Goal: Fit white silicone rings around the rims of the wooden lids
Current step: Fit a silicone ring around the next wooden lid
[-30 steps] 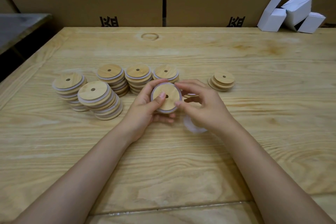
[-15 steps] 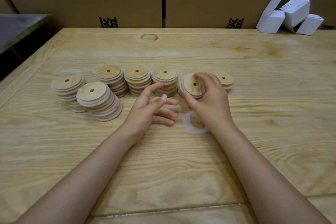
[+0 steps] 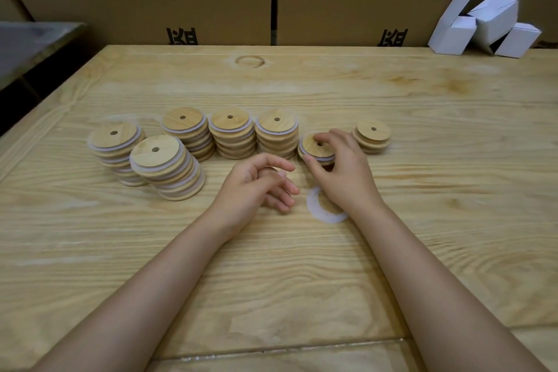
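right hand (image 3: 341, 169): pinches one lid (image 3: 317, 146). Thumb is on the near edge, forefinger curled over the top by the centre hole, other fingers bent behind.
lid: wooden disc with a white ring (image 3: 324, 158) showing round its rim on the left and near sides. Tilted slightly toward the camera, low over the table (image 3: 302, 266). Cannot tell if it touches the wood.
lid position: just right of the last tall stack, between it and the small stack.
left hand: (image 3: 256, 184) holds nothing. Fingers loosely curled, palm facing right, little-finger side down near the table. Sits just left of the right hand, apart from it.
loose ring (image 3: 320, 214): white, flat on the table on the near side of the right hand. Its right part is hidden under the right wrist.
ringed stacks (image 3: 231, 133): five tall piles of lids left of the hands, white bands between the discs. Three stand in a back row, two further left. The front-left pile leans.
small stack (image 3: 373, 137): a few lids just right of the right hand, plain wood edges showing, top lid offset from those below.
cartons (image 3: 136, 9): brown, stacked along the table's far edge, black print on two.
white boxes (image 3: 486, 24): small pile at the far right corner, tipped against each other.
metal top (image 3: 30, 39): grey, at far left, beside the table.
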Available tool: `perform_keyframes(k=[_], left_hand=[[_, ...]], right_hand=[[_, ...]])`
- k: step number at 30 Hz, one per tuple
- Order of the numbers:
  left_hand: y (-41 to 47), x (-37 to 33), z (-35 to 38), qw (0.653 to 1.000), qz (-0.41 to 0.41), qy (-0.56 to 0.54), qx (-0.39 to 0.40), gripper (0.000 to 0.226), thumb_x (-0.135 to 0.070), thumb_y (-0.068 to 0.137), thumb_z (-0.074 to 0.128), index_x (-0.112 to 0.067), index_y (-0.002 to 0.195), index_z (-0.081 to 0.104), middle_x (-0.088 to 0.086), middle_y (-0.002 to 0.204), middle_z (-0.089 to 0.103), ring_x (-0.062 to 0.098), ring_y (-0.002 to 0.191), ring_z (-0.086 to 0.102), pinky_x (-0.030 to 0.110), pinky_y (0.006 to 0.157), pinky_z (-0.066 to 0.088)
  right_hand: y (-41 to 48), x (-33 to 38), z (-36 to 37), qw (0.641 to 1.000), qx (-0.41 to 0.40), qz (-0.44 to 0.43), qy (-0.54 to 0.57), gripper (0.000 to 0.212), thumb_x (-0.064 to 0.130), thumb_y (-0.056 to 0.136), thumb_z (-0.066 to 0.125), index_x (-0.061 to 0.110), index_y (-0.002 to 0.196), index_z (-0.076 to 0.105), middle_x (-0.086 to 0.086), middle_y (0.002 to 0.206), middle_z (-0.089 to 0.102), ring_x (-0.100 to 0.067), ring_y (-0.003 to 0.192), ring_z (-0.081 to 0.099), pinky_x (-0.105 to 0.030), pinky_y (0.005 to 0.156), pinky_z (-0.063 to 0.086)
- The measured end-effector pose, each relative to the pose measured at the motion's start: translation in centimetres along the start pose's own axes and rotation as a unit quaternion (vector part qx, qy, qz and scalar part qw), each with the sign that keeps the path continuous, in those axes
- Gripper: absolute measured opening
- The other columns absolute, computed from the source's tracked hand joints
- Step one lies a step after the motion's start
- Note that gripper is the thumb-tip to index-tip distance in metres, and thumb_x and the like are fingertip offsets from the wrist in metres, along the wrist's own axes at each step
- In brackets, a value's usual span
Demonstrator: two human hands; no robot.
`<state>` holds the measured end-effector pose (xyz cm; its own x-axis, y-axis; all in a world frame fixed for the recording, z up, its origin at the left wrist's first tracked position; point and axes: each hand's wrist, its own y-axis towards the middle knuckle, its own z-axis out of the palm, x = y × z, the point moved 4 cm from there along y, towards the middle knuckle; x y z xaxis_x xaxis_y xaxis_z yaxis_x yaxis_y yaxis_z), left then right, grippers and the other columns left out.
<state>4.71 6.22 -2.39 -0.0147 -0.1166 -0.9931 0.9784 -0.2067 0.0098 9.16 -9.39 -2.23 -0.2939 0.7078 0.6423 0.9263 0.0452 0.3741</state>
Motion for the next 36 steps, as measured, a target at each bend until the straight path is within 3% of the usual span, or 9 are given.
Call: perform_keyframes(k=[5,9,13,19,23,27,31,33,36], left_hand=[[0.0,-0.1,0.1,1.000,-0.007,-0.002,0.004,0.020,0.009,0.091,0.043,-0.004,0.094,0.059,0.014,0.070,0.066,0.020,0.055,0.062,0.029,0.053,0.054],[0.0,-0.2,0.0,1.000,-0.010,-0.004,0.003,0.023,0.010,0.090,0.042,-0.004,0.094,0.059,0.015,0.071,0.066,0.020,0.056,0.063,0.030,0.054,0.054],[0.0,-0.2,0.0,1.000,-0.014,0.000,0.002,0.024,0.012,0.090,0.040,-0.004,0.095,0.059,0.014,0.071,0.066,0.020,0.057,0.063,0.029,0.054,0.054],[-0.1,-0.2,0.1,1.000,-0.016,0.004,0.000,0.025,0.013,0.089,0.039,-0.003,0.091,0.058,0.014,0.070,0.066,0.020,0.056,0.063,0.029,0.053,0.054],[-0.1,-0.2,0.0,1.000,-0.018,0.003,0.000,0.025,0.014,0.089,0.038,-0.002,0.091,0.058,0.014,0.070,0.066,0.020,0.056,0.063,0.029,0.053,0.054],[-0.1,-0.2,0.0,1.000,-0.018,0.001,0.000,0.026,0.015,0.089,0.038,-0.002,0.091,0.058,0.014,0.069,0.066,0.020,0.055,0.063,0.029,0.052,0.054],[0.0,-0.1,0.0,1.000,-0.021,0.000,0.000,0.027,0.015,0.088,0.037,-0.002,0.091,0.057,0.013,0.069,0.066,0.020,0.055,0.063,0.029,0.052,0.054],[0.0,-0.1,0.1,1.000,-0.022,0.001,0.001,0.026,0.015,0.088,0.038,-0.002,0.091,0.057,0.013,0.069,0.066,0.020,0.055,0.062,0.028,0.052,0.054],[-0.1,-0.1,0.1,1.000,-0.022,0.005,0.001,0.026,0.015,0.089,0.038,-0.003,0.090,0.058,0.011,0.067,0.067,0.019,0.055,0.063,0.028,0.052,0.054]], right_hand=[[0.1,-0.6,0.3,0.999,0.034,0.037,0.000,0.048,0.022,0.087,0.057,0.021,0.134,0.049,-0.011,0.151,0.029,-0.019,0.141,0.023,-0.022,0.109,0.016],[0.2,-0.9,0.2,0.999,0.026,0.028,-0.009,0.049,0.025,0.089,0.060,0.019,0.136,0.046,-0.012,0.148,0.034,-0.020,0.140,0.026,-0.025,0.109,0.020],[0.3,-0.9,-0.6,0.998,-0.051,0.035,0.028,0.048,0.021,0.077,0.075,0.004,0.113,0.049,-0.003,0.114,0.049,-0.017,0.102,0.050,-0.020,0.085,0.036],[0.2,-0.7,-0.8,0.997,-0.072,0.012,0.024,0.021,0.010,0.077,0.073,0.006,0.086,0.054,-0.008,0.098,0.053,-0.007,0.080,0.043,-0.013,0.073,0.029],[0.2,-0.5,-1.4,0.996,-0.094,0.005,0.002,0.013,0.010,0.081,0.068,0.005,0.084,0.057,-0.006,0.100,0.054,-0.013,0.089,0.049,-0.011,0.075,0.027],[0.2,-1.1,-4.2,0.975,-0.206,-0.017,-0.079,0.015,0.012,0.082,0.064,0.002,0.093,0.061,-0.015,0.109,0.058,-0.032,0.105,0.052,-0.030,0.090,0.033],[0.6,-4.2,-4.8,0.971,-0.102,0.096,-0.191,0.047,0.020,0.085,0.061,0.014,0.131,0.049,-0.012,0.147,0.032,-0.032,0.135,0.025,-0.041,0.108,0.023],[0.5,-5.1,-4.6,0.972,-0.071,0.124,-0.185,0.047,0.019,0.086,0.061,0.014,0.131,0.049,-0.011,0.150,0.028,-0.031,0.137,0.021,-0.040,0.110,0.021],[0.6,-4.9,-4.8,0.976,-0.101,0.107,-0.158,0.037,0.005,0.082,0.059,0.007,0.118,0.054,-0.013,0.138,0.041,-0.032,0.128,0.035,-0.038,0.103,0.030]])
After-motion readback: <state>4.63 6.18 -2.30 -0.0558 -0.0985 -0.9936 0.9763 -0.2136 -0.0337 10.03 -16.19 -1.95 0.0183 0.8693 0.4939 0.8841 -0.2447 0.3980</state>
